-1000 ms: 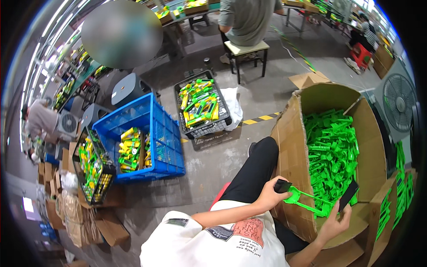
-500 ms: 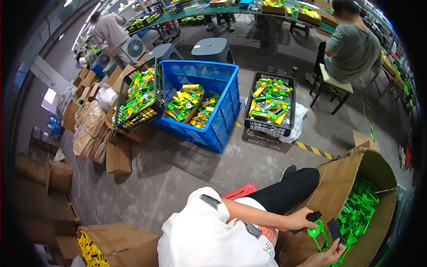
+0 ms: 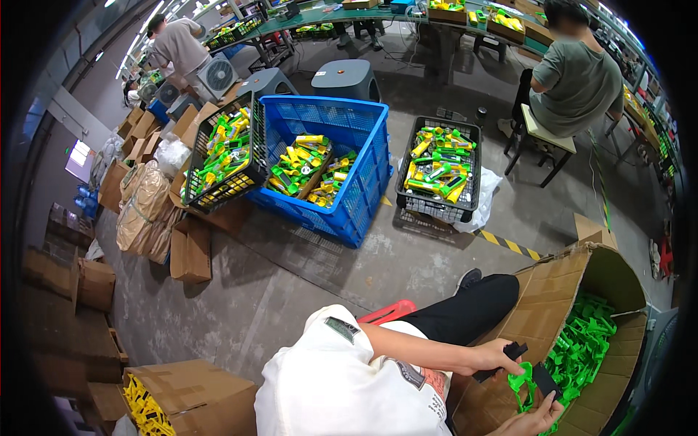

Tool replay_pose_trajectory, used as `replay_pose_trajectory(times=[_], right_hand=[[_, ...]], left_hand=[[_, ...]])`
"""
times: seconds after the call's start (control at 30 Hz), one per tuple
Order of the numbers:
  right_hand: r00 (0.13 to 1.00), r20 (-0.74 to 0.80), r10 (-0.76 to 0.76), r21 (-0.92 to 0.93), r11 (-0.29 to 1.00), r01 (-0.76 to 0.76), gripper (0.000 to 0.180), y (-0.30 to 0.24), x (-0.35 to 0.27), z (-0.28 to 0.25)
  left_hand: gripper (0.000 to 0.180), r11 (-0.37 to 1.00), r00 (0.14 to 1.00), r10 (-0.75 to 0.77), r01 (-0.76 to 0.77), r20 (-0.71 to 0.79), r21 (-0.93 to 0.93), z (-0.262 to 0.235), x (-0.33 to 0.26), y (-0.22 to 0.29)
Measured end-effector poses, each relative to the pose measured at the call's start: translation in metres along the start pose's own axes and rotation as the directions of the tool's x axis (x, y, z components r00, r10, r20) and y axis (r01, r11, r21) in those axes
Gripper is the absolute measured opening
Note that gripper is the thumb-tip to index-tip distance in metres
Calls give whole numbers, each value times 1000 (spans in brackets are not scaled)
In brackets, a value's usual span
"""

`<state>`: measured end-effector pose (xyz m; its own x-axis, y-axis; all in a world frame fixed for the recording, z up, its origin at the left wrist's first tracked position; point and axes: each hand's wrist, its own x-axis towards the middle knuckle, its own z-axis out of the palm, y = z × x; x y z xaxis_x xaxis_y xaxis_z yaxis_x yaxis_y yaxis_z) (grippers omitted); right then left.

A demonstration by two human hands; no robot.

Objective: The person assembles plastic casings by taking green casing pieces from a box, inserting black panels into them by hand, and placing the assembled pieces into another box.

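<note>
My left hand [image 3: 498, 357] is closed on a small black piece [image 3: 513, 352] at the near wall of a big open cardboard box [image 3: 560, 298]. Lower down, at the frame's edge, my right hand [image 3: 536, 421] grips a flat black piece [image 3: 544, 379]. A bright green plastic part [image 3: 519, 382] hangs between the two hands, touching both black pieces. The box is full of the same green plastic parts [image 3: 585, 341]. My white-sleeved arm and black trouser leg lie alongside the box.
A blue crate [image 3: 363, 174] and two black wire baskets [image 3: 440, 207] [image 3: 218, 196] of green-and-yellow items stand on the concrete floor. One person sits on a stool [image 3: 549, 138] at the right; another stands far left. Cardboard boxes [image 3: 189, 251] line the left, and a red stool [image 3: 389, 312] is under me.
The view has swung left, so the box and my hands now sit in the lower right corner. Both hands have stayed on the green part and the black pieces.
</note>
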<state>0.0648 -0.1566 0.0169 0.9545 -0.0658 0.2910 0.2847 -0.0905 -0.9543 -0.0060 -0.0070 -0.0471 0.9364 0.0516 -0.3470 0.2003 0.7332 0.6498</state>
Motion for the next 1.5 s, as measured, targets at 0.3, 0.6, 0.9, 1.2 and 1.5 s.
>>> replay_pose_trajectory(times=[0.3,0.6,0.9,1.2,1.5], right_hand=[[999,22,43,17,999,-43,20,-9,-4,4],[983,-157,-97,-25,995,94,25,-14,-8,-3],[986,-87,-143,-348,932,104,32,-4,-18,-11],[970,-120,-212,-371,916,154,36,0,-16,-15],[959,-134,-248,-424,889,171,31,-4,-16,-13]], left_hand=[[24,989,997,6,6,-83,151,10,6,-6],[18,990,996,4,8,-84,144,14,6,-13],[19,986,996,36,-23,-77,164,13,13,-22],[20,984,999,25,-17,-43,176,14,11,-23],[20,986,999,3,3,-37,168,11,9,-18]])
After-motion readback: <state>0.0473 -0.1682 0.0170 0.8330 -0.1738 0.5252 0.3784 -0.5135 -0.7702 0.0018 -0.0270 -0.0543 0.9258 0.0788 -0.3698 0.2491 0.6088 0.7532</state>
